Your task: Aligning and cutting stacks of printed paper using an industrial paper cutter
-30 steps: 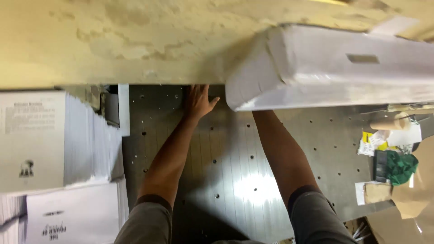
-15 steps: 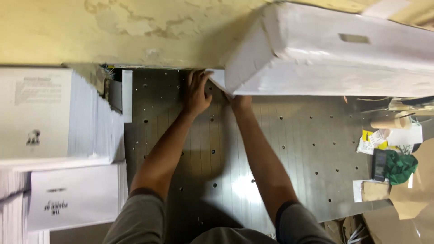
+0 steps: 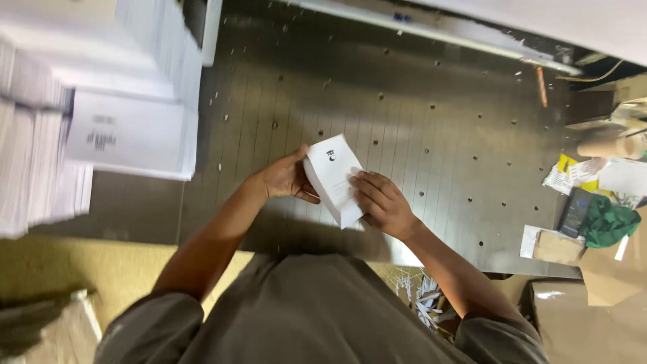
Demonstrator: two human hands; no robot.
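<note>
I hold a small white stack of printed sheets (image 3: 333, 176) between both hands, above the near part of a grey metal table (image 3: 431, 121) dotted with small holes. My left hand (image 3: 283, 178) grips its left edge, thumb on top. Resting on the stack's lower right corner, my right hand (image 3: 383, 202) has its fingers curled over the top sheet. The stack is tilted, with a small dark mark near its upper end.
Tall piles of white printed sheets (image 3: 128, 131) stand at the left. A metal rail (image 3: 431, 30) runs along the table's far side. Paper scraps, a green cloth (image 3: 608, 222) and brown cardboard (image 3: 559, 248) lie at the right. Paper strips (image 3: 421, 303) litter the floor.
Both hands have come back from under the white machine housing at the table's far end and now hold a small stack of sheets close to my body. The camera has tipped down.
</note>
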